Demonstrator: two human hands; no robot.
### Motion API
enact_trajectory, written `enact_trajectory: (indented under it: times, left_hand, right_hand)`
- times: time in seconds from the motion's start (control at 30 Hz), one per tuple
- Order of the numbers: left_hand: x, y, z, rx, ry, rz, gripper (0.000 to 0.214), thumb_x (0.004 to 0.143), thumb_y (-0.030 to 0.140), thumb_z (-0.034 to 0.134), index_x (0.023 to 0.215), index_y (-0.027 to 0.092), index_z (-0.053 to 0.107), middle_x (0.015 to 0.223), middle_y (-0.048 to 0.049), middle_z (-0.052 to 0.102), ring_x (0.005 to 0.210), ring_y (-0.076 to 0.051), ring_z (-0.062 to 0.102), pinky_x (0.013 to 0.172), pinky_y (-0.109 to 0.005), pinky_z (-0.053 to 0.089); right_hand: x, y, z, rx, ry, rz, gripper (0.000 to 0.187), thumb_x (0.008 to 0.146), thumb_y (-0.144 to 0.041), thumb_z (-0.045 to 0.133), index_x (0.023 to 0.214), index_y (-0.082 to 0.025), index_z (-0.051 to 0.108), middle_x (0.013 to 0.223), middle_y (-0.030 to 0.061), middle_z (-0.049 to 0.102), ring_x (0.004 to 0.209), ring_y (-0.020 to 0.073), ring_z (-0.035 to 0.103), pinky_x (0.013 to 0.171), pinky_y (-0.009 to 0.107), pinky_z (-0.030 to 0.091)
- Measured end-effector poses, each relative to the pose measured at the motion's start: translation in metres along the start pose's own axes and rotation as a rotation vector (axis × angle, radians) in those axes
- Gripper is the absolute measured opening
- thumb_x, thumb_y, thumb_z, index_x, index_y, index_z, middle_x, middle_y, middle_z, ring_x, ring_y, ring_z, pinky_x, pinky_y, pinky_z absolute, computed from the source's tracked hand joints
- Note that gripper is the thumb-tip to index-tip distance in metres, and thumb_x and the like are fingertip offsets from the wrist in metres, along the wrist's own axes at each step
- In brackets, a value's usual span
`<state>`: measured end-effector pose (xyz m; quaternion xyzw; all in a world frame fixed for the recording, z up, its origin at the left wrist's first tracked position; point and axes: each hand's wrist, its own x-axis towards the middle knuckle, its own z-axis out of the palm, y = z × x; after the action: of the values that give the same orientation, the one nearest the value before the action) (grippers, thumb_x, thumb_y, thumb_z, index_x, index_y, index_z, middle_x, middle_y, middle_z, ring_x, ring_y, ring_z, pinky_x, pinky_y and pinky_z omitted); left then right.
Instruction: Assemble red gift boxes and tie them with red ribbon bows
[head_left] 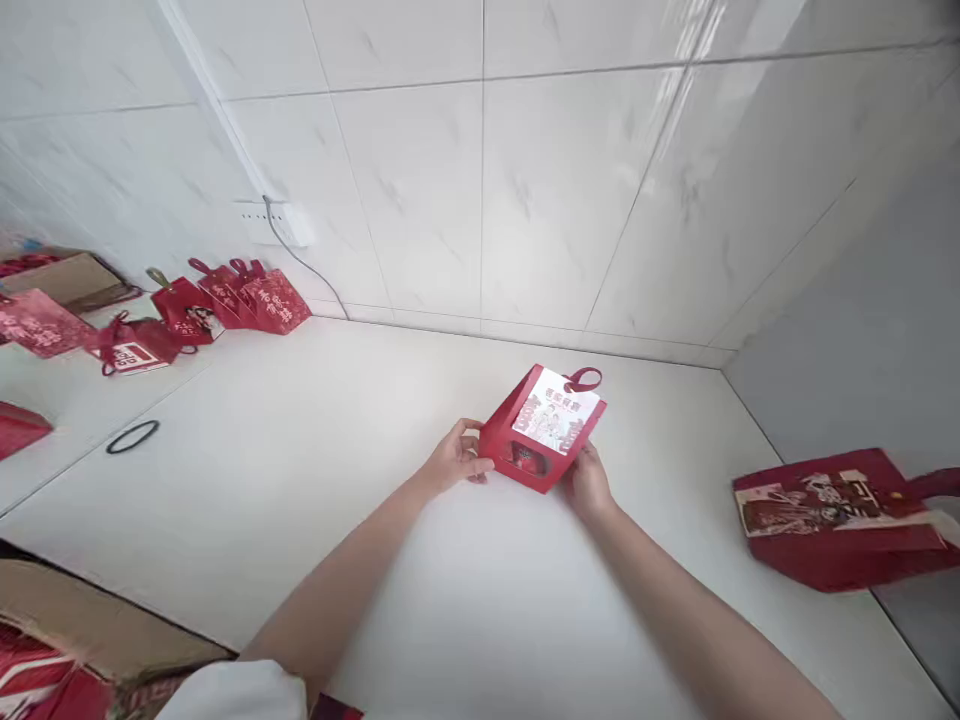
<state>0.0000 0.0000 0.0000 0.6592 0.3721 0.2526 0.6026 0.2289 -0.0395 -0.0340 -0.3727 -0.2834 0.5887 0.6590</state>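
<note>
A red gift box (495, 430) with sloping sides stands on the white table between my two hands. Its front bears a white printed card (553, 410), a ribbon loop (585, 379) rises from its top, and a small window (525, 458) low on the front shows something red inside. My left hand (456, 455) grips the left lower side, thumb at the front. Against the right side lies my right hand (588, 478), its fingers mostly hidden behind the box.
Several red gift boxes (274, 300) line the wall at the left. A black ring (133, 437) lies on the table (315, 410). At the right edge stands a larger red bag (832, 550). An open carton (97, 610) with red items sits lower left. A cable (300, 258) runs down from a wall socket.
</note>
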Motion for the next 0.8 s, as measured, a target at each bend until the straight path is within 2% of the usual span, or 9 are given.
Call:
enact_trajectory:
  times: [0.07, 0.13, 0.27, 0.37, 0.43, 0.53, 0.6, 0.7, 0.8]
  left_hand:
    - [-0.004, 0.003, 0.003, 0.148, 0.068, 0.099, 0.065, 0.063, 0.044, 0.079, 0.114, 0.024, 0.044, 0.114, -0.0072, 0.056, 0.093, -0.021, 0.060, 0.067, -0.031, 0.052]
    - [-0.007, 0.006, 0.007, 0.226, 0.135, 0.197, 0.066, 0.058, 0.039, 0.083, 0.112, 0.023, 0.047, 0.120, -0.0083, 0.054, 0.107, -0.025, 0.056, 0.076, -0.033, 0.052]
    - [-0.010, 0.012, 0.015, 0.214, 0.278, 0.397, 0.063, 0.064, 0.032, 0.079, 0.115, 0.023, 0.042, 0.115, -0.0073, 0.058, 0.104, -0.022, 0.059, 0.092, -0.041, 0.049]
    - [-0.011, 0.014, 0.019, 0.305, 0.410, 0.511, 0.073, 0.058, 0.029, 0.083, 0.118, 0.022, 0.043, 0.117, -0.0091, 0.059, 0.107, -0.024, 0.059, 0.097, -0.043, 0.046]
    - [-0.012, 0.014, 0.020, 0.329, 0.433, 0.523, 0.075, 0.056, 0.029, 0.084, 0.119, 0.023, 0.043, 0.120, -0.0100, 0.058, 0.110, -0.025, 0.058, 0.098, -0.044, 0.046]
    - [-0.008, 0.012, 0.018, 0.161, 0.386, 0.432, 0.070, 0.063, 0.032, 0.081, 0.120, 0.023, 0.043, 0.123, -0.0104, 0.057, 0.109, -0.024, 0.059, 0.092, -0.042, 0.050]
    - [-0.003, 0.009, 0.014, -0.046, 0.331, 0.274, 0.063, 0.070, 0.037, 0.076, 0.121, 0.023, 0.043, 0.127, -0.0116, 0.055, 0.107, -0.025, 0.061, 0.089, -0.043, 0.052]
    - [0.004, 0.005, 0.006, -0.306, 0.219, 0.019, 0.050, 0.080, 0.048, 0.064, 0.119, 0.022, 0.049, 0.132, -0.0133, 0.054, 0.108, -0.026, 0.063, 0.093, -0.046, 0.050]
    - [0.007, 0.002, 0.000, -0.440, 0.145, -0.049, 0.051, 0.086, 0.057, 0.050, 0.119, 0.019, 0.056, 0.127, -0.0154, 0.059, 0.110, -0.028, 0.062, 0.099, -0.049, 0.044]
  right_hand:
    - [-0.002, 0.001, -0.001, -0.014, 0.007, 0.015, 0.030, 0.073, -0.030, 0.067, 0.103, -0.022, 0.066, 0.103, 0.0034, 0.072, 0.094, 0.0255, 0.067, 0.080, 0.036, 0.055]
    - [-0.002, 0.001, -0.002, -0.050, 0.021, 0.022, 0.032, 0.072, -0.030, 0.069, 0.103, -0.021, 0.067, 0.105, 0.0043, 0.072, 0.096, 0.0268, 0.066, 0.083, 0.038, 0.054]
    - [-0.001, -0.003, 0.000, -0.175, 0.048, 0.008, 0.030, 0.080, -0.039, 0.063, 0.103, -0.021, 0.068, 0.113, 0.0046, 0.069, 0.108, 0.0266, 0.061, 0.093, 0.039, 0.049]
    - [0.000, -0.007, 0.003, -0.220, -0.042, -0.038, 0.033, 0.087, -0.042, 0.055, 0.113, -0.024, 0.065, 0.123, 0.0033, 0.064, 0.115, 0.0248, 0.057, 0.097, 0.039, 0.046]
    - [0.000, -0.009, 0.004, -0.239, -0.086, -0.054, 0.035, 0.089, -0.043, 0.052, 0.117, -0.025, 0.063, 0.125, 0.0032, 0.063, 0.116, 0.0245, 0.056, 0.098, 0.040, 0.046]
    - [-0.001, -0.010, 0.005, -0.272, -0.083, -0.066, 0.037, 0.090, -0.049, 0.049, 0.114, -0.024, 0.065, 0.122, 0.0048, 0.065, 0.111, 0.0258, 0.059, 0.096, 0.042, 0.047]
    - [-0.004, -0.011, 0.007, -0.326, -0.112, -0.099, 0.044, 0.093, -0.053, 0.042, 0.120, -0.024, 0.061, 0.128, 0.0053, 0.061, 0.117, 0.0267, 0.056, 0.099, 0.043, 0.045]
    - [-0.011, -0.013, 0.010, -0.454, -0.241, -0.194, 0.048, 0.097, -0.052, 0.035, 0.138, -0.029, 0.046, 0.146, 0.0025, 0.044, 0.135, 0.0242, 0.039, 0.110, 0.043, 0.035]
    - [-0.016, -0.013, 0.011, -0.536, -0.395, -0.236, 0.057, 0.094, -0.046, 0.048, 0.147, -0.035, 0.029, 0.155, -0.0011, 0.026, 0.141, 0.0220, 0.029, 0.115, 0.041, 0.029]
